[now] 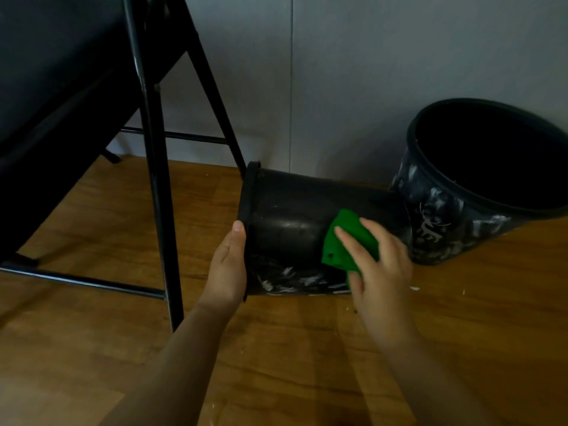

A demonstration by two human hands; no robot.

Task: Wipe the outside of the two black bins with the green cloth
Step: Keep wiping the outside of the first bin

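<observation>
A black bin (pixel 289 222) lies on its side on the wooden floor, rim to the left, with white smears along its lower wall. My left hand (pixel 229 267) grips its rim. My right hand (pixel 378 265) presses a folded green cloth (pixel 341 241) flat against the bin's side, near its base. A second black bin (pixel 455 222) stands upright just to the right, touching the first, its outside covered in white streaks and its dark inside showing.
A black folding chair (pixel 153 142) stands at the left, its legs and crossbars close to the lying bin's rim. A grey wall (pixel 338 72) runs behind both bins. Small white flecks (pixel 415 289) lie on the wooden floor (pixel 292 348).
</observation>
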